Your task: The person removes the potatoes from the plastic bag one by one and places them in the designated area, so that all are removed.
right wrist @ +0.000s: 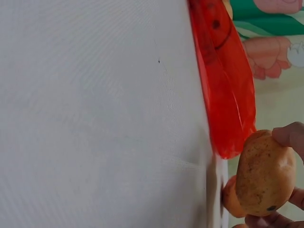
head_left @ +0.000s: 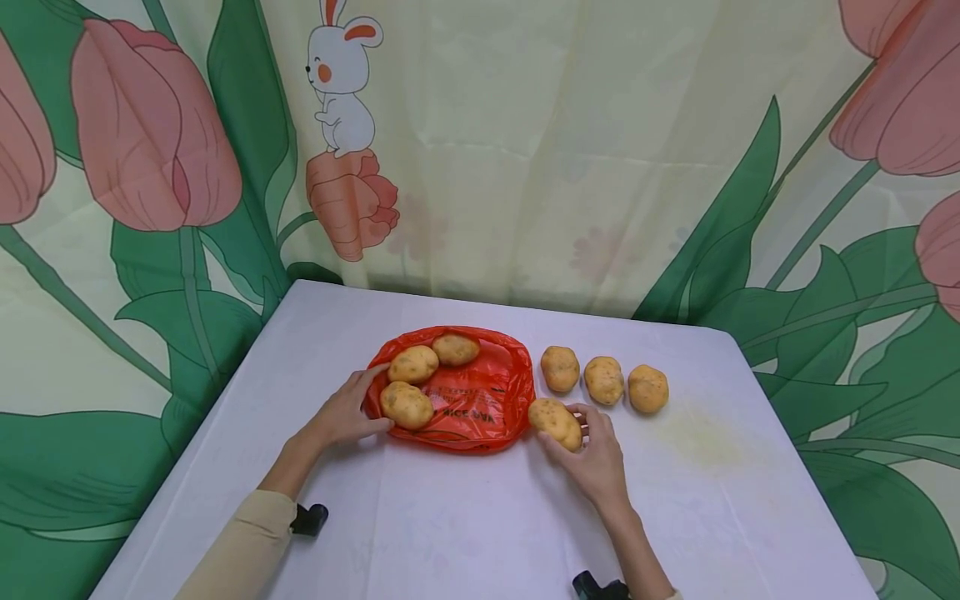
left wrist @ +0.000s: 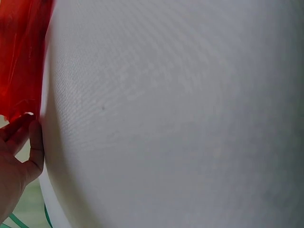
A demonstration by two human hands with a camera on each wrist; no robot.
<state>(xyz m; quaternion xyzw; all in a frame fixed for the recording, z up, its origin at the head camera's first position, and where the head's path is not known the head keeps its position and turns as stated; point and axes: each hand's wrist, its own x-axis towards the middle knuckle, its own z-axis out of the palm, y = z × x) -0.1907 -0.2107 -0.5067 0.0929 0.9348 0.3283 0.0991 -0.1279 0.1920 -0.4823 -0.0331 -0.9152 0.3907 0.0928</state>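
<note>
A red plastic bag (head_left: pixel 465 400) lies on the table with its rim spread into a rounded opening. Three potatoes sit inside along its left and back: a front one (head_left: pixel 407 406), a middle one (head_left: pixel 413 365) and a back one (head_left: pixel 455 349). My left hand (head_left: pixel 352 410) holds the bag's left edge; in the left wrist view, thumb and fingertips meet the red plastic (left wrist: pixel 23 61). My right hand (head_left: pixel 596 454) grips another potato (head_left: pixel 555 422) at the bag's right rim. That held potato (right wrist: pixel 266 175) shows a dark spot in the right wrist view.
Right of the bag, three potatoes stand in a row: a left one (head_left: pixel 560 369), a middle one (head_left: pixel 603 380) and a right one (head_left: pixel 648 389). A white cloth covers the table (head_left: pixel 450 533). Behind it hangs a curtain (head_left: pixel 525 167) printed with tulips and a rabbit.
</note>
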